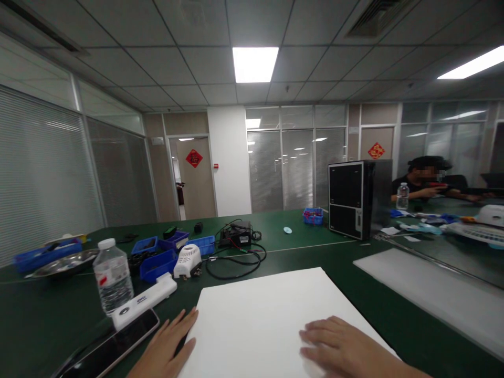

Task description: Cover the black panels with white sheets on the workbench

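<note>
white board [255, 315] laid flat on table [389, 310]; left hand [162, 344] spread at left edge, nothing gripped; right hand [342, 341] blurred, fingers extended over board, contact cannot be told. if board is slid left, phone [118, 344] could be bumped, bottle [112, 281] tipped.

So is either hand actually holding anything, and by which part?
Nothing looks held: the left hand is open at the left edge of the white board; the right hand is open over its right side.
</note>
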